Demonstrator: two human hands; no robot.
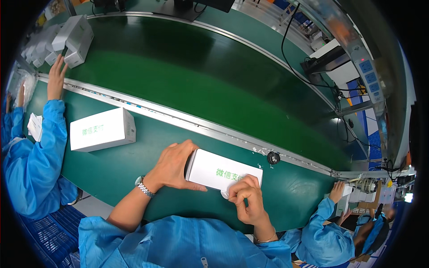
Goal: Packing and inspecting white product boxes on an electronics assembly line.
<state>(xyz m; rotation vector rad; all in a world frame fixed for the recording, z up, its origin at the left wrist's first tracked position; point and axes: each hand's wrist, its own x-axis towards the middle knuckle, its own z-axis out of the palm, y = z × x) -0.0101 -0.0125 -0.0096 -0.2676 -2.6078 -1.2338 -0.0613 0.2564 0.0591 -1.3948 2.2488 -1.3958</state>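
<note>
A white box (222, 170) with green print lies on the bench in front of me. My left hand (174, 165) grips its left end, thumb along the near edge and fingers behind. At the near long edge, my right hand (246, 199) is closed in a pinch, its knuckles against the box's right part. A small round whitish sticker (225, 194) shows at its fingertips, beside the box edge. Another white box (100, 130) of the same kind lies to the left, apart from my hands.
Beyond a metal rail (178, 121) runs a green conveyor belt (187, 76). A black round knob-like piece (273, 157) sits by the rail. White boxes (73, 38) are grouped at far left, where a co-worker's hand (56, 79) reaches. Another co-worker (328, 241) works at right.
</note>
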